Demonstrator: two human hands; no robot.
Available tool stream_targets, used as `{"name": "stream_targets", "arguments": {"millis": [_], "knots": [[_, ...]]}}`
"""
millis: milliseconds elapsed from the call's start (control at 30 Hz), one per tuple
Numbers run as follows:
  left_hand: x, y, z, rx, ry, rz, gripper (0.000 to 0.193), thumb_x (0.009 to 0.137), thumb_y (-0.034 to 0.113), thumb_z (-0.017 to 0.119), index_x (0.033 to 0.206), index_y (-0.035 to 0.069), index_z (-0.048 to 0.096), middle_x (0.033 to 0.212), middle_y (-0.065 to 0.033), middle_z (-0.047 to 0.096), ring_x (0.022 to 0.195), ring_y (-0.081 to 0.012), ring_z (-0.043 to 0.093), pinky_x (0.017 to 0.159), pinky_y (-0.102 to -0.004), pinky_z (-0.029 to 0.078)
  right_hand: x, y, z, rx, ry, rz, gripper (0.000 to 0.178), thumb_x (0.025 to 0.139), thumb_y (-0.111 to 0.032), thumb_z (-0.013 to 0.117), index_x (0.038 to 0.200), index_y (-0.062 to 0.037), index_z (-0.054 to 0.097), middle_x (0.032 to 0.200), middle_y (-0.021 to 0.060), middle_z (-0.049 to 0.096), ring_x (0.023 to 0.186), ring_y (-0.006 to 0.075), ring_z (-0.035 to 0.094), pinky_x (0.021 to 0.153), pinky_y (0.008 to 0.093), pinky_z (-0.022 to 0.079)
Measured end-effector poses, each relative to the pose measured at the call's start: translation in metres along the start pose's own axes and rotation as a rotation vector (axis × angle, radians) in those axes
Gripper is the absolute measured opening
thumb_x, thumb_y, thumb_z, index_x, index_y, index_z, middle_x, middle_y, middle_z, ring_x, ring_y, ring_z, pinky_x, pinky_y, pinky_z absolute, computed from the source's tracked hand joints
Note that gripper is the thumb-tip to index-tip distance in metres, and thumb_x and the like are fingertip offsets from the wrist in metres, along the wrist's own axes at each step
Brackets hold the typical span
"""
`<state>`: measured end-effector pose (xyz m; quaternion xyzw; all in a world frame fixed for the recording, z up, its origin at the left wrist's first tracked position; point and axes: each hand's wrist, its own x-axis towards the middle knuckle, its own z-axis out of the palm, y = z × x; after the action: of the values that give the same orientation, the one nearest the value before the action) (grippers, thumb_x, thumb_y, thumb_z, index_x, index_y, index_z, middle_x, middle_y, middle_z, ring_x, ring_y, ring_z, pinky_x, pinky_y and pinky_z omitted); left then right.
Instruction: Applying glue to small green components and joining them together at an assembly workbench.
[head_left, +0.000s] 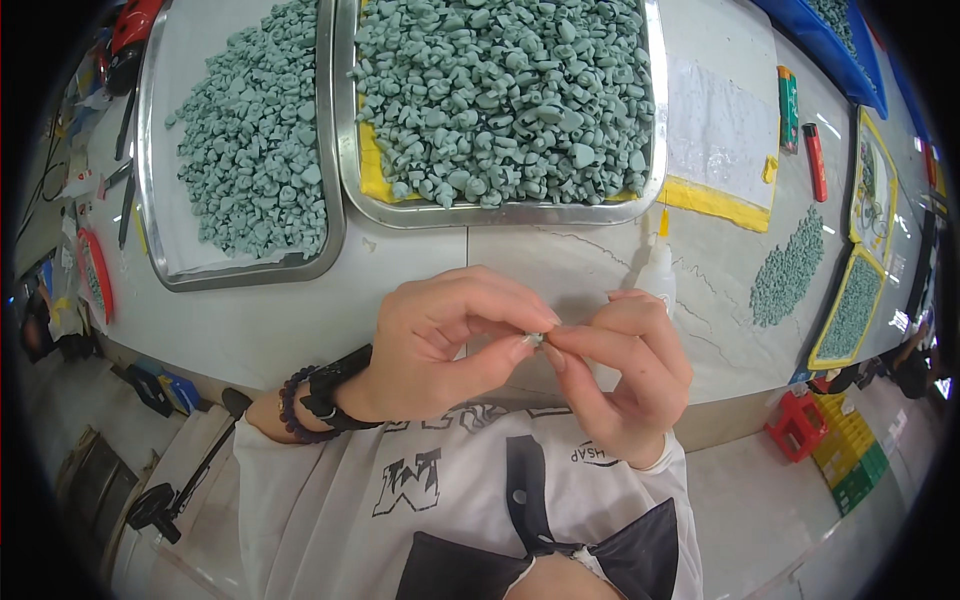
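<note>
In front of my chest, my left hand (455, 335) and my right hand (628, 368) meet fingertip to fingertip. Both are closed in a pinch on one tiny pale grey-green piece (536, 338), mostly covered by the fingers. Its exact shape is too small to make out. Just beyond my right hand stands a white squeeze bottle (658, 272) with a thin yellow tip. Past my hands, a metal tray (500, 214) is heaped with small grey-green moulded pieces (510, 95). A second metal tray (335, 215) to its left holds more such pieces on a white liner.
Loose small grey-green bits (788, 268) lie at the right, near a yellow-edged tray (848, 310). A red lighter (815, 162) and a green tube (788, 108) lie farther back. A blue bin (840, 55) sits at the far right, a red dish (95, 272) at the left.
</note>
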<state>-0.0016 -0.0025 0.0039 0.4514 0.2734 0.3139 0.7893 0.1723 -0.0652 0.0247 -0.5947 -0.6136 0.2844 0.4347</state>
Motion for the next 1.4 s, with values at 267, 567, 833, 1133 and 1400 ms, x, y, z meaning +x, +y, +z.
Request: {"name": "stream_targets", "arguments": {"millis": [267,567,833,1133,1400], "knots": [[0.001,0.004,0.000,0.116,-0.001,0.002,0.020,0.077,-0.014,0.057,0.095,-0.007,0.062,0.102,-0.0215,0.061,0.090,-0.0232,0.064,0.079,-0.0305,0.053,0.002,0.003,-0.004,0.045,-0.008,0.006,0.026,0.062,0.008,0.068,0.085,-0.0030,0.067,0.077,0.0053,0.059,0.071,0.0182,0.055,0.071,0.0354,0.041],[0.002,0.004,-0.001,-0.059,-0.002,-0.055,0.022,0.078,-0.012,0.057,0.100,-0.006,0.061,0.103,-0.0207,0.060,0.092,-0.0241,0.063,0.076,-0.0295,0.053,0.004,0.003,-0.003,0.000,0.010,-0.057,0.028,0.060,0.001,0.073,0.087,-0.0068,0.068,0.078,0.0029,0.058,0.067,0.0184,0.055,0.071,0.0357,0.042],[0.008,0.014,-0.004,-0.429,-0.045,-0.304,0.027,0.078,-0.011,0.058,0.105,-0.005,0.058,0.105,-0.0203,0.059,0.091,-0.0258,0.063,0.075,-0.0319,0.053,-0.006,0.008,-0.024,-0.017,0.132,-0.053,0.034,0.062,0.002,0.071,0.095,-0.0027,0.066,0.082,0.0069,0.059,0.071,0.0203,0.057,0.071,0.0353,0.044],[0.011,0.040,-0.016,0.777,-0.138,0.401,0.015,0.075,-0.008,0.064,0.089,-0.003,0.064,0.094,-0.0190,0.062,0.077,-0.0233,0.062,0.067,-0.0287,0.051,-0.003,0.023,-0.046,-0.279,0.196,-0.090,0.037,0.068,-0.003,0.070,0.104,0.0017,0.062,0.084,0.0106,0.058,0.077,0.0259,0.056,0.069,0.0351,0.044],[-0.013,0.063,-0.086,1.785,0.644,0.505,0.035,0.067,-0.008,0.070,0.099,0.004,0.067,0.097,-0.0096,0.052,0.080,-0.0197,0.054,0.066,-0.0284,0.047,0.004,0.021,-0.075,-0.524,-0.175,-0.002,0.062,0.066,-0.035,0.077,0.117,-0.0037,0.059,0.088,0.0095,0.055,0.081,0.0249,0.049,0.073,0.0367,0.039]]}}
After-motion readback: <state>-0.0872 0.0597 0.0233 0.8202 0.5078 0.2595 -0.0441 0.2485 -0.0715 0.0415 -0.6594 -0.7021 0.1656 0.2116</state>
